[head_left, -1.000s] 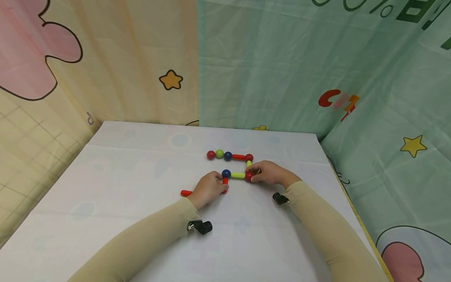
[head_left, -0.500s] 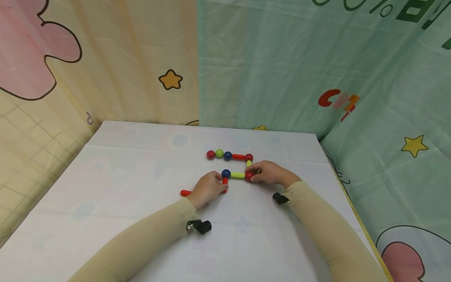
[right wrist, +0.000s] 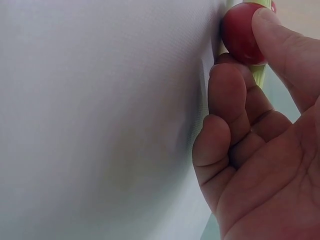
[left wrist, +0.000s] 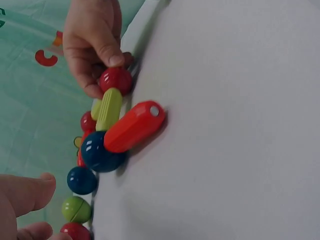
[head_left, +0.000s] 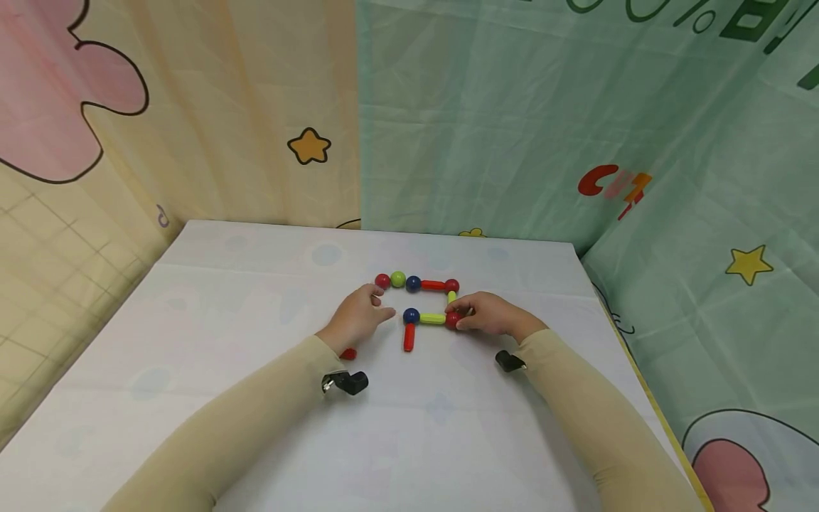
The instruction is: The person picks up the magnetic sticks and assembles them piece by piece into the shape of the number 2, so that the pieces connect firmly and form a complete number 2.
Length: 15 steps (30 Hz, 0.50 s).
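My right hand pinches a red ball at the corner of a chain of toy balls and sticks. A yellow-green stick joins that ball to a dark blue ball, from which a red stick with a metal dot in its end points toward me. My left hand, thumb and fingers apart and holding nothing, hovers just beside the far row's end red ball; whether a fingertip touches it I cannot tell. Another red stick lies partly hidden beneath the left wrist.
Along the far row, a green ball, a blue ball, a red stick and a red ball line up. A short yellow-green stick links the rows. White cloth covers the table; printed curtains hang behind.
My left hand has left the red stick below the blue ball and moved up and left toward the far row's end. The right hand stays on its red ball.
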Each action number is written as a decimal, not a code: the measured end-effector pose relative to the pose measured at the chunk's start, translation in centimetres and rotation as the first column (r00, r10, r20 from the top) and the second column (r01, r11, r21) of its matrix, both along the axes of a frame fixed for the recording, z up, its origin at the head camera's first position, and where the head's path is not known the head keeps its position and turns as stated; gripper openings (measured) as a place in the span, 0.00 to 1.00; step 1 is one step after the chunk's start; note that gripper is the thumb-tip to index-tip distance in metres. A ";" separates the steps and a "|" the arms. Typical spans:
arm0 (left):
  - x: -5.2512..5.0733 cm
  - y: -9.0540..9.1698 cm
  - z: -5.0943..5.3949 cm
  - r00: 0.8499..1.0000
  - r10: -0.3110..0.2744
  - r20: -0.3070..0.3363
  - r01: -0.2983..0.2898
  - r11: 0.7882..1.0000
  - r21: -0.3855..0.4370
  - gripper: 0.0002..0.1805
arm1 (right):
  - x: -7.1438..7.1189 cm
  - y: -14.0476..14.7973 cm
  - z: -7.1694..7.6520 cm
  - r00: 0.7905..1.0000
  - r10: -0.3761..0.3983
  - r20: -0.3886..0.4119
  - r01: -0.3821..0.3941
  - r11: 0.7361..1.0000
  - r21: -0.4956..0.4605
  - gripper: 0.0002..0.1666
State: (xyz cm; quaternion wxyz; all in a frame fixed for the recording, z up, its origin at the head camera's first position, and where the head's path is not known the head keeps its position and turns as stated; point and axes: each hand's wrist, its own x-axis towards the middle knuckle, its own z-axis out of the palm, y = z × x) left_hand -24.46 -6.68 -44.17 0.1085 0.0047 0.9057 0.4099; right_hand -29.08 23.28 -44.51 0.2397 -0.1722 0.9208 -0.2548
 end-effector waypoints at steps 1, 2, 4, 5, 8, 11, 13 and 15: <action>-0.4 -0.3 0.1 1.000 0.007 -0.005 -0.007 1.000 -0.008 0.32 | 0.0 0.0 0.0 1.000 -0.001 -0.001 0.001 1.000 0.001 0.22; -0.7 -0.6 0.3 1.000 0.016 -0.004 -0.016 1.000 -0.011 0.33 | 0.0 0.1 0.0 1.000 0.003 -0.004 -0.003 1.000 0.002 0.22; -1.5 -1.2 0.3 1.000 0.021 -0.013 -0.021 1.000 -0.023 0.34 | 0.0 0.1 0.1 1.000 0.006 -0.008 -0.006 1.000 0.005 0.22; -1.9 -1.5 0.3 1.000 0.022 -0.015 -0.022 0.999 -0.027 0.34 | 0.0 0.2 0.1 1.000 0.008 -0.009 -0.008 1.000 0.006 0.23; -3.0 -2.2 0.1 1.000 0.013 -0.010 -0.013 0.999 -0.030 0.35 | 0.0 0.2 0.1 1.000 0.011 -0.011 -0.011 1.000 0.010 0.23; -4.0 -2.7 -0.3 1.000 0.004 0.007 -0.003 1.000 -0.017 0.36 | 0.0 0.3 0.2 1.000 0.008 -0.007 -0.008 1.000 0.012 0.23; -4.4 -2.9 -0.5 1.000 0.004 0.027 -0.004 1.000 -0.001 0.36 | -0.1 0.3 0.2 1.000 0.009 -0.008 -0.009 1.000 0.012 0.23; -4.7 -3.0 -0.6 0.999 0.007 0.043 -0.007 1.000 0.013 0.35 | -0.1 0.3 0.2 1.000 0.007 -0.007 -0.007 1.000 0.012 0.23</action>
